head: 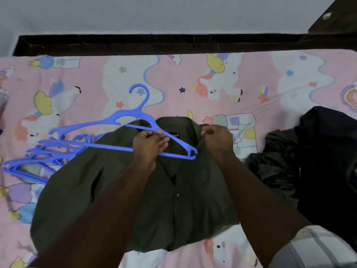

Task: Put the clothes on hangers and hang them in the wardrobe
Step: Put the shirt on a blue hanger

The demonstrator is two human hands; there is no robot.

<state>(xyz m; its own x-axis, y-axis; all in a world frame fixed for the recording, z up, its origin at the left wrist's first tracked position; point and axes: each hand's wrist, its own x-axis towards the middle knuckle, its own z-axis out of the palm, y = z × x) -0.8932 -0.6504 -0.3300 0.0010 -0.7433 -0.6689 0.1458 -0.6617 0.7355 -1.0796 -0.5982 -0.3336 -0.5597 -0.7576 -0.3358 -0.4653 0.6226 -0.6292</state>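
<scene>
dim, even light | soft focus | edges bowed by wide-angle

The small black label (174, 135) inside the collar of the dark olive button-up shirt (119, 190), between the two grips, is too blurred to read. Left of the left hand (149, 145), the stack of blue plastic hangers (41, 159) runs partly under the shirt. Far right of the right hand (217, 139), the heap of black clothes (309, 161) is cut off by the edge.

Both forearms are bare to the frame edge, the left hand (148, 144) and right hand (217, 139) ungloved; a grey-and-white striped garment (316, 248) shows at lower right.
</scene>
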